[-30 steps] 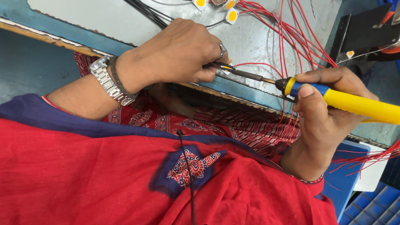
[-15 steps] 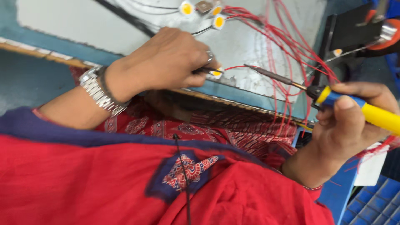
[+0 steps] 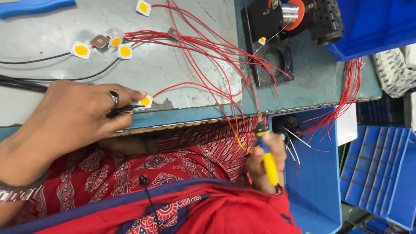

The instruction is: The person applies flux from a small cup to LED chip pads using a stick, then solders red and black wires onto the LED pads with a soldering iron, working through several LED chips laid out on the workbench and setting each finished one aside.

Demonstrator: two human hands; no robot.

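Note:
My left hand (image 3: 73,123) rests on the grey work mat near the bench's front edge. Its fingertips pinch a black wire against a small square LED chip (image 3: 145,101) with a yellow centre and a red wire attached. A ring sits on one finger and a metal watch band on the wrist. My right hand (image 3: 265,162) is off the bench edge over my lap, gripping a soldering iron (image 3: 265,149) with a yellow and blue handle. The iron's tip points up toward the bench, away from the chip.
More LED chips (image 3: 81,50) with red wires (image 3: 203,52) lie on the mat. A black stand with a solder spool (image 3: 291,14) stands at the back right. Blue bins (image 3: 316,173) sit at the right, one holding a black heat sink.
My right hand has pulled the soldering iron away from the chip, back and down to my lap. My left hand stays at the chip. The camera view has shifted right.

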